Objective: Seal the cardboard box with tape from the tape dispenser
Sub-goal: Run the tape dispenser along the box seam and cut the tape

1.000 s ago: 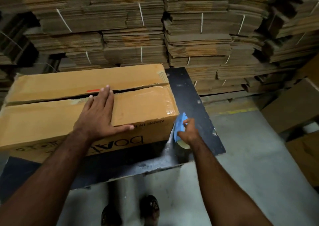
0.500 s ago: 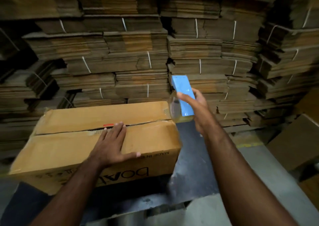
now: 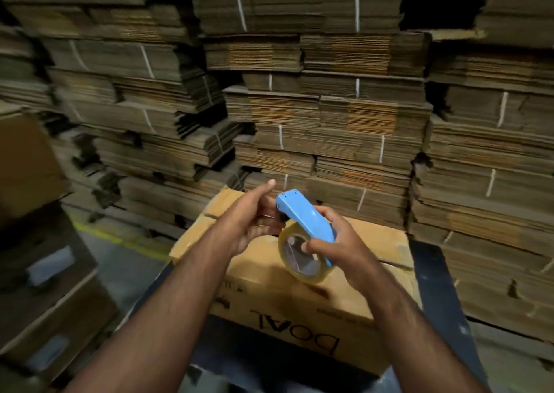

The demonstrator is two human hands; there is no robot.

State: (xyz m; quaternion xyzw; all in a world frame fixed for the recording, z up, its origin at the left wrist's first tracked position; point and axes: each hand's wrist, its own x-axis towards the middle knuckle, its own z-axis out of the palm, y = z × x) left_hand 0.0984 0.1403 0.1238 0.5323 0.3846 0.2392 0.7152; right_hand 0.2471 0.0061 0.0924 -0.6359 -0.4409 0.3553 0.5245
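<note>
We see the dispenser point(image 3: 305, 217) held up over the box point(image 3: 353, 242), clear of it, in front of the stacks point(image 3: 329, 107) of flat cardboard. Right hand point(image 3: 332, 242) wraps the blue body near the roll point(image 3: 302, 256), thumb lying across the roll's open face. Left hand point(image 3: 254, 215) is at the nose end, fingers curled in toward the cutter; looks like it is feeling for the tape end, but whether it actually pinches tape we cannot tell, blur there. No tape strand visible between hand and roll.

The box sits on a dark table point(image 3: 434, 278), long side toward us, printed side facing us. We cannot make out its top seam here, the arms cover the middle.

Handling, our call: the dispenser is light, rigid plastic, easy one-handed; grip stays best on the body as now, away from the cutter teeth at the nose. The roll is clear, glossy tape, so the free end is hard to see and sticks to skin; pinch it at the very tip only. The box is stiff corrugated board, but the flaps likely give under pressure, so the tape run wants a hand steadying the top. Its weight is unknown.
</note>
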